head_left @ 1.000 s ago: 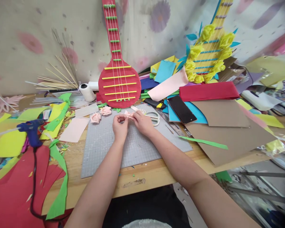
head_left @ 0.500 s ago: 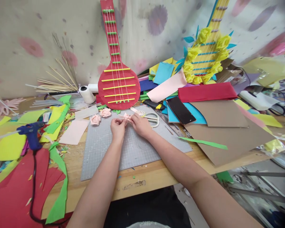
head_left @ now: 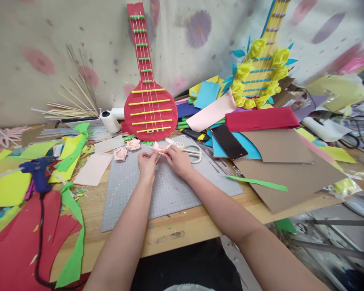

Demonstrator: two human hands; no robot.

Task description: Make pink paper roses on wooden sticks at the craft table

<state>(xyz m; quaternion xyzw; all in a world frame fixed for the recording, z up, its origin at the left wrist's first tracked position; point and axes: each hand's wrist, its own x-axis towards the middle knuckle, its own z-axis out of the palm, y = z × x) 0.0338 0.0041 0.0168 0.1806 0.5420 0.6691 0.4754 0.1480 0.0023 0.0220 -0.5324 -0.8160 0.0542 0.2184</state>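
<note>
Between my two hands, over the far part of the grey cutting mat [head_left: 182, 194], is a pink paper flower [head_left: 160, 148] with loose petals. My left hand [head_left: 147, 163] pinches its left side, fingers closed. My right hand [head_left: 178, 159] is closed on its right side, and the fingers cover part of the paper. Two finished-looking pink paper roses, one rose [head_left: 120, 153] and another rose [head_left: 133, 144], lie left of my hands on the mat's far edge. Just right of my right hand lie white-handled scissors [head_left: 194, 153].
A red paper instrument [head_left: 151, 111] stands behind the mat. A blue glue gun [head_left: 40, 173] with its cord is at left among coloured paper. At right lie a black phone [head_left: 229, 141], brown cardboard [head_left: 288, 182] and a red paper roll [head_left: 261, 119]. A yellow flowered instrument [head_left: 262, 76] leans behind.
The pink paper between my hands now shows more spread, with a pointed piece standing out to the left. My left hand has shifted slightly left. The view has moved a little.
</note>
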